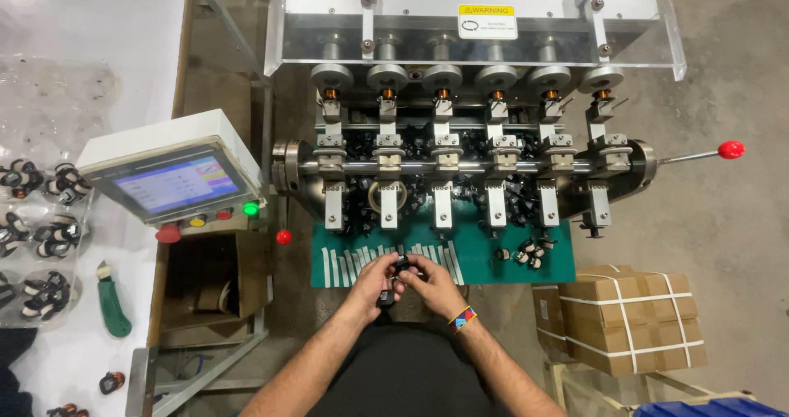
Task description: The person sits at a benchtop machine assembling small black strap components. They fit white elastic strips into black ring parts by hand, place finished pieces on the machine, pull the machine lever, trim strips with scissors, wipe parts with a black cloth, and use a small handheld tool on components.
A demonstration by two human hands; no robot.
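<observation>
A: Near edge: left hand (pixel 374 279) and right hand (pixel 429 282) meet over the green mat (pixel 481 261).

B: Grip?

A: Both closed on one small black part (pixel 400 263), fingers pinching it. Winding machine (pixel 460 170) beyond, loose parts (pixel 526 254) right.

winding machine (pixel 460 158) | control panel (pixel 177 179) | strapped cardboard boxes (pixel 637 318) | possibly a green-handled knife (pixel 113 302)

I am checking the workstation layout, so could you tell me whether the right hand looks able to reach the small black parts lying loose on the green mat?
Probably yes: the right hand is near the small black parts, with bare green mat between.
</observation>
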